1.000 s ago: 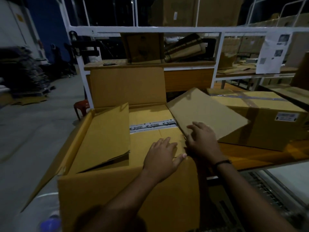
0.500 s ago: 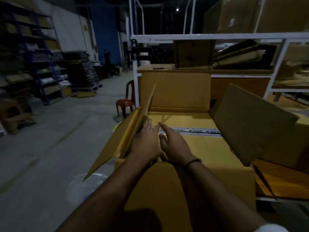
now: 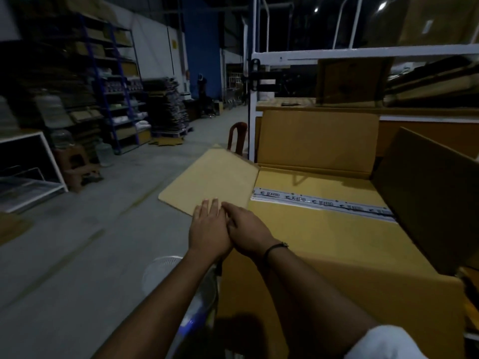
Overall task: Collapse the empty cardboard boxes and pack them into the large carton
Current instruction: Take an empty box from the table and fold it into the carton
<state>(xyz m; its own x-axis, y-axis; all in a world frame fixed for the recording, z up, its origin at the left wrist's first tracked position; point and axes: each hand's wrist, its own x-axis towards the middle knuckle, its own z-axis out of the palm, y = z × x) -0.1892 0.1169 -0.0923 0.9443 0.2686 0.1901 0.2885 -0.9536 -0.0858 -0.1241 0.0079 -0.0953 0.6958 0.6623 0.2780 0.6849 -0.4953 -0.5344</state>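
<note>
- Left hand presses the large carton's left flap outward, fingers straight; right hand touches alongside, fingers relaxed (gripping nothing).
- Next, likely: stack another onto the flattened box inside.

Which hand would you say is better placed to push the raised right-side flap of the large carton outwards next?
Probably the right hand: it lies on the side of the left hand nearer the raised flap, so it could reach across the large carton without crossing arms.
</note>
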